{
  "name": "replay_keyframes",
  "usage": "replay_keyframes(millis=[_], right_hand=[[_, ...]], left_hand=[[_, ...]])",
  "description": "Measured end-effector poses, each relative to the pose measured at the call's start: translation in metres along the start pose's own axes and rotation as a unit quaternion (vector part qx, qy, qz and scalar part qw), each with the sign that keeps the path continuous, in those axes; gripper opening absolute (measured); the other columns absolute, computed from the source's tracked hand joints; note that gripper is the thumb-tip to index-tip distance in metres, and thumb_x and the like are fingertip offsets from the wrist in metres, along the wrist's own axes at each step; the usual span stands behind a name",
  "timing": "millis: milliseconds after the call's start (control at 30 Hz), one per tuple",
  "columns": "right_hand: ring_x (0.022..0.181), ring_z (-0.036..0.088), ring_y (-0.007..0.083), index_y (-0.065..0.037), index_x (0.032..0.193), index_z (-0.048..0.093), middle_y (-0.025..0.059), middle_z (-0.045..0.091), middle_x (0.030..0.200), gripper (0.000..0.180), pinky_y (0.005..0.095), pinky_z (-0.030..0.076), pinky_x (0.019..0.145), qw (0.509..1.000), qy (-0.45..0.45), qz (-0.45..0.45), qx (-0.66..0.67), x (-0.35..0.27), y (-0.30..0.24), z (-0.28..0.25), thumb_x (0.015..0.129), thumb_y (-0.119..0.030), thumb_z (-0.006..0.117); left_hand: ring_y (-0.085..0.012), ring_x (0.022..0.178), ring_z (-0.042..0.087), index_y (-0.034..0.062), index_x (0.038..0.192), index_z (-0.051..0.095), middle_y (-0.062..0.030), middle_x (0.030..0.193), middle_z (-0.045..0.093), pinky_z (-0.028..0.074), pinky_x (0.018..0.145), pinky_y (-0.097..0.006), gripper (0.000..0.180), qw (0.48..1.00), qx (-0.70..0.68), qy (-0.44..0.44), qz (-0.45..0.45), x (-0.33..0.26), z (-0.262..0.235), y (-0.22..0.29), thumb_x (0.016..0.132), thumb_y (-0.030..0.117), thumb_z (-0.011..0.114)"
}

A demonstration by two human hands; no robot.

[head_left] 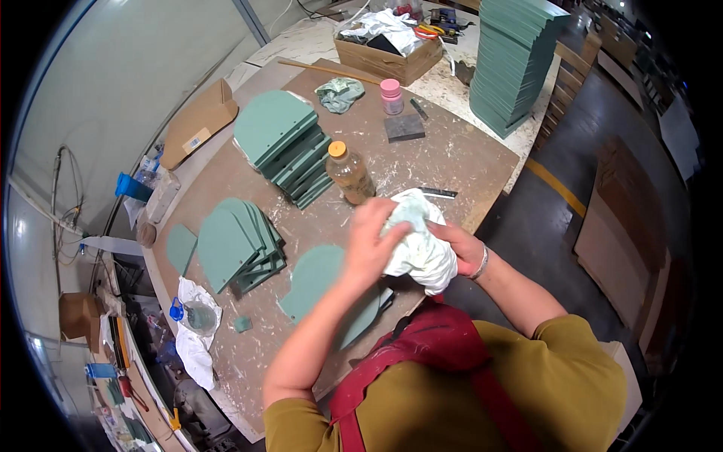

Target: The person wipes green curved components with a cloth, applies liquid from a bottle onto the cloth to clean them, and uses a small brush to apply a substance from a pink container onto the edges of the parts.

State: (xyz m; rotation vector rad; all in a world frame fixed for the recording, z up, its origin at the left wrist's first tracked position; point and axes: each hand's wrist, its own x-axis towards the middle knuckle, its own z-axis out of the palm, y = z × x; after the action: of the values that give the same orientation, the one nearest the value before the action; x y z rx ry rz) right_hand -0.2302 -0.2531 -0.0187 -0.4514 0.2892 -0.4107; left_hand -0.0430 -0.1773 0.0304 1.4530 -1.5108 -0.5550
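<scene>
A bunched white cloth [423, 252] with a pale green stain is between my two hands at the table's near right edge. My left hand [370, 239] presses on the cloth's left side, fingers bent over it. From the right, my right hand [461, 247] grips the cloth, its thumb on top and the other fingers hidden behind. Beneath my left forearm lies a green rounded panel [316, 271], partly covered by the arm. Just beyond my left hand stands a clear bottle with an orange cap [351, 177]. A dark flat strip [438, 193] rests beside the cloth.
Green panels are stacked at left [230, 241] and farther back [275, 128]; a tall green stack [512, 68] rises back right. A pink jar [391, 98], dark block [405, 128], crumpled rag [340, 95] and cardboard box [388, 62] lie beyond. A blue-capped bottle [197, 316] sits left.
</scene>
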Motion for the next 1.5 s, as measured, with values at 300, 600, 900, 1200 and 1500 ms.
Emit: replay_keyframes(millis=[300, 600, 900, 1200, 1500], right_hand=[[0.089, 0.067, 0.0197, 0.002, 0.116, 0.055, 0.0099, 0.067, 0.105, 0.030, 0.0314, 0.055, 0.079, 0.875, 0.191, -0.301, -0.326, 0.084, -0.086, 0.023, 0.088, -0.007, 0.063], [0.130, 0.034, 0.0418, -0.008, 0.137, 0.043, 0.0180, 0.034, 0.145, 0.070, 0.0486, 0.037, 0.105, 0.394, 0.040, -0.389, -0.832, 0.141, -0.049, 0.052, 0.076, -0.031, 0.067], [0.116, 0.053, 0.0192, -0.002, 0.134, 0.042, 0.0116, 0.051, 0.132, 0.042, 0.0333, 0.043, 0.098, 0.784, 0.148, -0.389, -0.460, 0.095, -0.056, -0.009, 0.095, -0.014, 0.053], [0.107, 0.058, 0.0149, -0.003, 0.130, 0.047, 0.0048, 0.059, 0.120, 0.037, 0.0316, 0.047, 0.092, 0.960, 0.149, -0.215, -0.100, 0.073, -0.025, -0.034, 0.099, -0.022, 0.052], [0.117, 0.056, 0.0271, -0.001, 0.136, 0.040, 0.0131, 0.053, 0.131, 0.042, 0.0405, 0.046, 0.100, 0.991, 0.085, -0.092, 0.046, 0.081, -0.016, -0.051, 0.102, -0.025, 0.042]], left_hand=[[-0.0302, 0.131, 0.040, 0.0034, 0.148, 0.012, -0.0205, 0.144, 0.036, 0.034, 0.108, -0.039, 0.101, 0.986, -0.056, 0.042, -0.152, 0.043, -0.045, -0.100, 0.073, 0.017, 0.079], [-0.0334, 0.104, 0.061, 0.0052, 0.127, 0.053, -0.0189, 0.119, 0.062, 0.047, 0.086, -0.041, 0.048, 0.992, 0.111, -0.014, -0.058, 0.079, -0.009, -0.107, 0.086, 0.030, 0.062], [-0.0419, 0.093, 0.057, 0.0086, 0.125, 0.049, -0.0173, 0.105, 0.055, 0.048, 0.076, -0.048, 0.075, 0.967, 0.249, 0.001, 0.044, 0.081, 0.014, -0.079, 0.062, 0.025, 0.084], [-0.0256, 0.086, 0.059, 0.0196, 0.126, 0.050, -0.0056, 0.092, 0.057, 0.041, 0.073, -0.042, 0.071, 0.829, 0.541, -0.082, 0.111, 0.070, -0.003, -0.035, 0.063, 0.024, 0.081], [-0.0224, 0.078, 0.057, 0.0162, 0.111, 0.055, -0.0042, 0.084, 0.054, 0.038, 0.069, -0.038, 0.047, 0.794, 0.592, -0.052, 0.129, 0.065, -0.040, -0.034, 0.068, 0.010, 0.071]])
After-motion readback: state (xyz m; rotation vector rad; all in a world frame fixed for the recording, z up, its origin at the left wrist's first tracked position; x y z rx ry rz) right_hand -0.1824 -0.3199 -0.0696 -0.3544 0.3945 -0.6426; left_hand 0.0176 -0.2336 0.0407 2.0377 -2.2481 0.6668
